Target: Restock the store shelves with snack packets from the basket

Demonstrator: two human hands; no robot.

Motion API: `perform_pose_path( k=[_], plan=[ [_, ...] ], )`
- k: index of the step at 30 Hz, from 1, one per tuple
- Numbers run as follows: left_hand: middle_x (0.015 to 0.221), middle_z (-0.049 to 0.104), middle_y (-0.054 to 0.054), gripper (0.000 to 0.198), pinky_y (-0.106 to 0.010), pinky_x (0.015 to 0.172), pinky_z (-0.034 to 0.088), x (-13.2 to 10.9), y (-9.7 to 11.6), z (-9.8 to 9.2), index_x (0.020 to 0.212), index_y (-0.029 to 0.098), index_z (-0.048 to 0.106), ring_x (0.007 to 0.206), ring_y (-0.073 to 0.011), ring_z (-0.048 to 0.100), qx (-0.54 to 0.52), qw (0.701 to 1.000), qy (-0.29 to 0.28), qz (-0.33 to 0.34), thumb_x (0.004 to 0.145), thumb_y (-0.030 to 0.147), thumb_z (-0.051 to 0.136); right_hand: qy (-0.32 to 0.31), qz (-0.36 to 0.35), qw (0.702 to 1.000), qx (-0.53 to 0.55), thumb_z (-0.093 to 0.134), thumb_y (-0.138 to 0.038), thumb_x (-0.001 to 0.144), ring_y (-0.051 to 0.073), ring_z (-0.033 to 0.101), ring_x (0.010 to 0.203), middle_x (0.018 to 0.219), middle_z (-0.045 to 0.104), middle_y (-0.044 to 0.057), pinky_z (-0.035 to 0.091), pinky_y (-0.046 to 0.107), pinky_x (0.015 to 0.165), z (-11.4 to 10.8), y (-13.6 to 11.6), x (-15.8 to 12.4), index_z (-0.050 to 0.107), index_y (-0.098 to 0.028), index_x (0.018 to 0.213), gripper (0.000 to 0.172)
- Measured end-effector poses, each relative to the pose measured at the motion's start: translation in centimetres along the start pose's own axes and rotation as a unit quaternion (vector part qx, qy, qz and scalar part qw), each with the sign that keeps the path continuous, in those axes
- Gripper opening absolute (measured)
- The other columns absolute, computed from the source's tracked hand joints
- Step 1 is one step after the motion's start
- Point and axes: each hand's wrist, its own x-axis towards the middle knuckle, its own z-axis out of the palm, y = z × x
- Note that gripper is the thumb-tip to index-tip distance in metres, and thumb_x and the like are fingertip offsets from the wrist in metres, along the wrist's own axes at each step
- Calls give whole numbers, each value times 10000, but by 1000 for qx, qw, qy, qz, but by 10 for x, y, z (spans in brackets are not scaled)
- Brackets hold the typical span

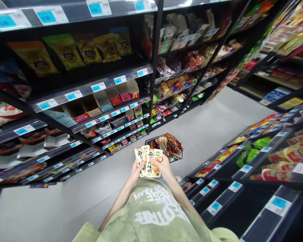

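Note:
Two cream-coloured snack packets with dark brush lettering are held side by side in front of my green shirt. My left hand (136,172) grips the left snack packet (140,155), its thumb on the front. My right hand (164,165) grips the right snack packet (155,170), thumb across the printed food picture. The right packet overlaps the left one's edge. Just beyond the packets, low down, is a dark basket (181,155) filled with brown and red snack packets (170,144); part of it is hidden behind what I hold.
On the left, a black shelf rack (91,79) carries bagged snacks (65,50) and open display boxes (111,99). More shelves (262,158) with packets and blue price tags line the right. Grey floor (217,114) runs between them.

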Motion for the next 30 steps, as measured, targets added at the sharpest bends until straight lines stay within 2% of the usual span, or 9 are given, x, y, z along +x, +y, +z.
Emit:
perform_pose_path(
  k=[2, 6, 10, 15, 19, 21, 23, 26, 30],
  plan=[
    [1272, 676, -156, 667, -445, 972, 540, 0, 3, 0, 1257, 164, 574, 1088, -321, 685, -12, 1000, 26, 4, 691, 398, 840, 19, -8, 1000, 5, 884, -385, 586, 256, 732, 877, 1003, 773, 87, 587, 366, 786, -5, 2, 4, 682, -185, 1006, 507],
    [1255, 688, -141, 692, -433, 920, 569, -3, 13, 0, 1249, 170, 572, 1044, -318, 704, -40, 996, 73, 0, 646, 361, 853, 111, -45, 993, 17, 864, -392, 620, 248, 728, 867, 1006, 769, 83, 588, 367, 769, -21, 3, 17, 663, -190, 1061, 525],
    [1178, 721, -149, 654, -437, 883, 580, -5, 13, -3, 1206, 141, 605, 991, -329, 719, -44, 996, 69, -24, 639, 370, 839, 148, -66, 987, 14, 825, -431, 662, 247, 723, 879, 1015, 767, 78, 579, 366, 779, -34, 5, 26, 663, -194, 1077, 504],
    [1228, 688, -142, 624, -427, 949, 538, -1, 0, -6, 1242, 152, 616, 1105, -334, 667, 35, 999, 4, 1, 714, 433, 793, 36, -19, 998, 43, 768, -474, 716, 255, 712, 920, 1045, 766, 70, 566, 354, 805, -7, 12, 12, 703, -198, 1032, 425],
    [1422, 526, -115, 542, -369, 1067, 451, 6, -2, -9, 1206, 181, 675, 1331, -326, 499, 166, 981, 17, 97, 770, 498, 738, -13, 39, 994, 98, 739, -547, 732, 263, 714, 924, 1053, 771, 68, 560, 357, 817, 21, 20, -3, 722, -203, 1030, 456],
    [1477, 465, -112, 525, -347, 1084, 430, 7, -1, -9, 1180, 178, 693, 1373, -320, 449, 197, 974, 19, 106, 777, 512, 728, -16, 76, 987, 138, 680, -646, 750, 282, 716, 944, 1041, 774, 80, 560, 383, 838, 26, 20, -4, 729, -195, 1017, 526],
    [1421, 532, -138, 547, -374, 1025, 476, 7, -1, -8, 1200, 162, 670, 1300, -325, 526, 178, 982, -10, 64, 792, 524, 713, -41, 106, 978, 177, 585, -739, 774, 298, 708, 1002, 1058, 769, 98, 556, 409, 871, 27, 17, -3, 729, -190, 1037, 625],
    [1203, 689, -151, 550, -388, 875, 542, 3, -1, -4, 1199, 137, 632, 1050, -308, 675, 130, 990, -60, 6, 811, 522, 697, -88, 116, 971, 188, 479, -786, 810, 301, 688, 1074, 1104, 754, 114, 548, 433, 906, 23, 10, -1, 705, -189, 1104, 703],
    [1080, 741, -120, 468, -328, 786, 544, -2, 3, -2, 1101, 132, 662, 887, -255, 702, 147, 987, -53, 40, 810, 496, 708, -80, 32, 991, 106, 525, -723, 834, 285, 684, 1071, 1146, 737, 107, 533, 437, 939, 17, 7, -1, 668, -203, 1140, 620]
  ],
)
